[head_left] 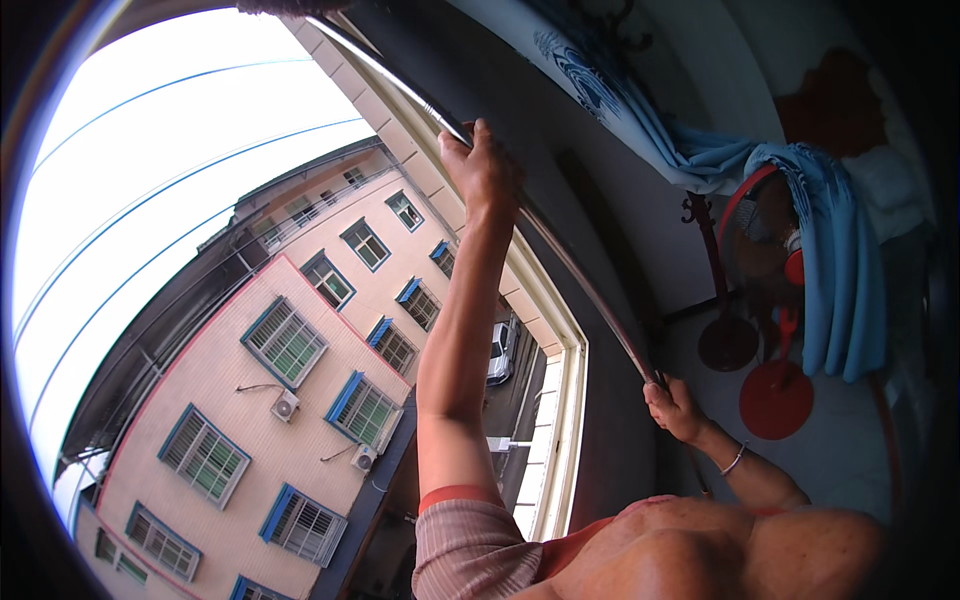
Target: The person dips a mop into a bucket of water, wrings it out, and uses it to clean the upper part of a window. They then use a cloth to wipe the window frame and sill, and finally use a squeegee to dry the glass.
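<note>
A long thin pole [583,272] runs slantwise beside the window opening, from the top edge down past my chest. My left hand [484,168] is raised high on the arm's full reach, its fingers closed round the upper part of the pole. Lower down, my right hand [676,408] grips the same pole, with a thin bracelet on that wrist. A dark, fuzzy thing [290,5] shows at the pole's upper end, mostly cut off by the frame. The pale window frame [565,420] lies just left of the pole.
Outside stand a pale building [250,390] with barred windows and a parked car [499,352] on the street below. Indoors at right, a blue curtain [840,270] hangs bunched near a fan with a red rim [745,200]. Round bases, one red [775,400], rest on the floor.
</note>
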### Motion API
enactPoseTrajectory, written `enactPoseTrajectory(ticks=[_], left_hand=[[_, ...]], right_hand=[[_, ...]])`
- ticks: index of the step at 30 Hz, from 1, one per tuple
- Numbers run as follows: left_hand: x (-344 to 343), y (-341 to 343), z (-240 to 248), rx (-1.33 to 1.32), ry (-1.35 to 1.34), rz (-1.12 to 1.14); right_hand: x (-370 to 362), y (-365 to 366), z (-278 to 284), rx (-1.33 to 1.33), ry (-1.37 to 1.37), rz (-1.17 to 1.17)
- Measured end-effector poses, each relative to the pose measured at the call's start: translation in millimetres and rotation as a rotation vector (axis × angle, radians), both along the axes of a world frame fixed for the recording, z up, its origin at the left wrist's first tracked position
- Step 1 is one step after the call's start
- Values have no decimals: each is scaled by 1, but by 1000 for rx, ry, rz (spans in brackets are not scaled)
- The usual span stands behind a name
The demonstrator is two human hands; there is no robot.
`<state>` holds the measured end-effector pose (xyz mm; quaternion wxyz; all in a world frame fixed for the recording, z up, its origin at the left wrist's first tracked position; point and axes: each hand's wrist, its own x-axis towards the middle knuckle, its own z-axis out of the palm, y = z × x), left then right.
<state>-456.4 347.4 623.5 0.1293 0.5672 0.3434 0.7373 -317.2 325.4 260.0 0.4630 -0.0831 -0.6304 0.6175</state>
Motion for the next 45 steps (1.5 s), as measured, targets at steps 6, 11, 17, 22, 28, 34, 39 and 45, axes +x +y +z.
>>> enactPoseTrajectory(ticks=[6, 11, 17, 22, 28, 34, 39, 45], left_hand=[[-35, 15, 27, 158, 141, 171], [-71, 51, 97, -13, 288, 633], [-94, 83, 93, -72, 377, 826], [-81, 79, 25, 17, 459, 962], [-63, 79, -106, 47, 413, 901], [12, 58, -254, -188, 171, 780], [57, 32, -308, -191, -34, 558], [-6, 83, -162, 151, 144, 544]], right_hand=[[-20, 9, 36, -153, 29, 473], [-58, 27, 79, -172, 82, 743], [-80, 42, 77, -289, 121, 962], [-71, 50, 25, -326, 23, 784], [-41, 37, -93, -313, -151, 382], [80, 6, -221, -385, -347, 73], [130, -28, -254, -327, -370, -155], [86, -3, -107, -338, -290, 82]])
